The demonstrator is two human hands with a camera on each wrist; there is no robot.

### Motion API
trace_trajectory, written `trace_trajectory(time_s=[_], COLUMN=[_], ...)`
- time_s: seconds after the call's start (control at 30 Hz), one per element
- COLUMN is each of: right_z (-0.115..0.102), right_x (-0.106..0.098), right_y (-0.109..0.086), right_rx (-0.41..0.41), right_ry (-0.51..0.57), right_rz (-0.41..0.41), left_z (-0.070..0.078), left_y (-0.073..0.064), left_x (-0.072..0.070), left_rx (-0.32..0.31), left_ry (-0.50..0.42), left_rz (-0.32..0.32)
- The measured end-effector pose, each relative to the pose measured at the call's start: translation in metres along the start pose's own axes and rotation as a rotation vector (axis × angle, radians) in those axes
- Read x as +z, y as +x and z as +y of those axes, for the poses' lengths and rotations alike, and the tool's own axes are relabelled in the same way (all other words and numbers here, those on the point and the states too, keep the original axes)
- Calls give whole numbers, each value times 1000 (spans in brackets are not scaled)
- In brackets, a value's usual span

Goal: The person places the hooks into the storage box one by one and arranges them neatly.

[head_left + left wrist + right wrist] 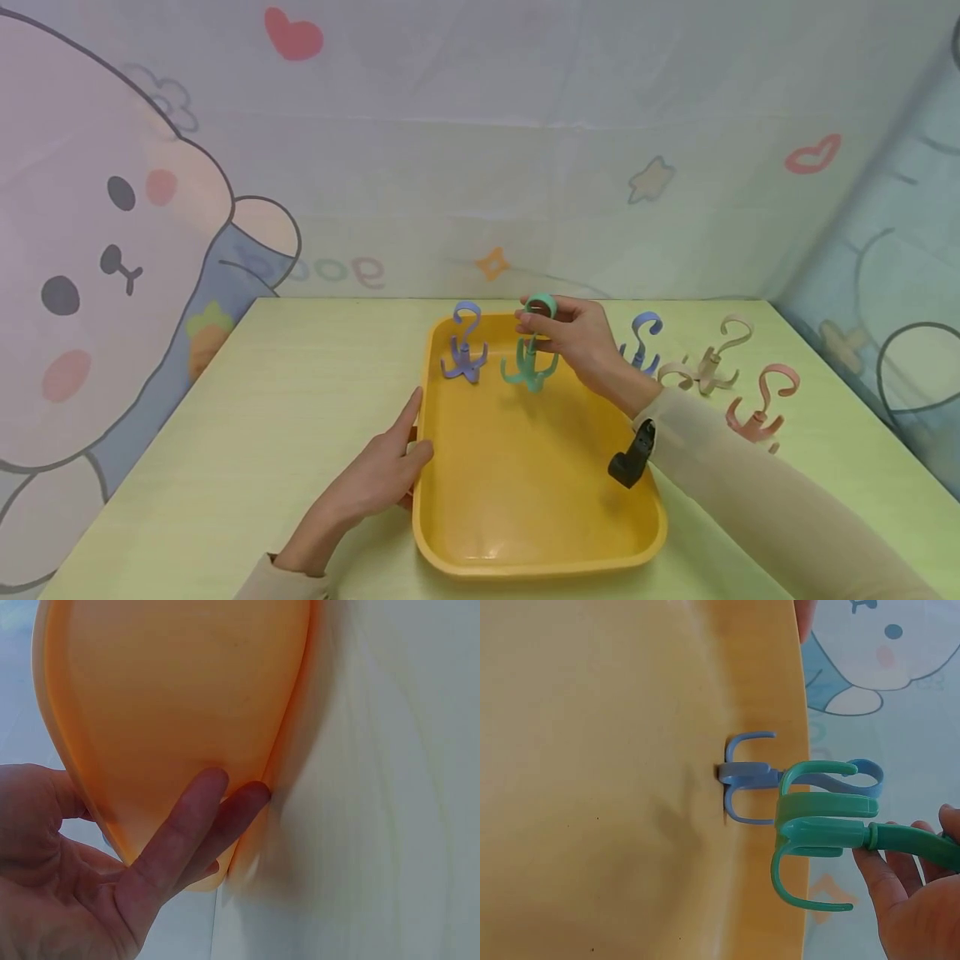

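Observation:
A green multi-prong hook hanger hangs over the back part of a yellow tray. My right hand holds it near its curved top, with the prongs pointing down. In the right wrist view, the green hanger's prongs are close to the camera, and the right hand grips its stem. One blue hook hanger stands inside the tray at its back left. My left hand holds the tray's left side, thumb over the rim; in the left wrist view its fingers lie along the outer wall.
Right of the tray on the pale table stand another blue hanger, a beige hanger and a pink hanger, partly hidden by the right arm. A printed cloth backdrop rises behind the table.

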State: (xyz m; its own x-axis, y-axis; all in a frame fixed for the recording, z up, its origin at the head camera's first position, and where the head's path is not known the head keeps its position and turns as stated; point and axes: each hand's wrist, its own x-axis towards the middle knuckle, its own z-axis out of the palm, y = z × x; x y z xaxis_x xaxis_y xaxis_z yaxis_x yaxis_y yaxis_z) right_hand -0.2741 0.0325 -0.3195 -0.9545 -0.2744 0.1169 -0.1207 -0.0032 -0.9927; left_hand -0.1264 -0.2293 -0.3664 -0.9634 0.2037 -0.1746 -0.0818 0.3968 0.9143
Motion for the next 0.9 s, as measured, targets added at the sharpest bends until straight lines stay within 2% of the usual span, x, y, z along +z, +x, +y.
trace_trajectory(time_s=[0.37, 0.9], right_z=[9, 18], right_x=[3, 10], right_y=[9, 22], right_rx=[12, 25], right_ry=[-5, -24], right_rz=[5, 4], left_z=[0, 1], left_y=[-1, -2], left_x=[0, 0], left_rx=[4, 3], left_ry=[-7, 1], left_rz=[-16, 11])
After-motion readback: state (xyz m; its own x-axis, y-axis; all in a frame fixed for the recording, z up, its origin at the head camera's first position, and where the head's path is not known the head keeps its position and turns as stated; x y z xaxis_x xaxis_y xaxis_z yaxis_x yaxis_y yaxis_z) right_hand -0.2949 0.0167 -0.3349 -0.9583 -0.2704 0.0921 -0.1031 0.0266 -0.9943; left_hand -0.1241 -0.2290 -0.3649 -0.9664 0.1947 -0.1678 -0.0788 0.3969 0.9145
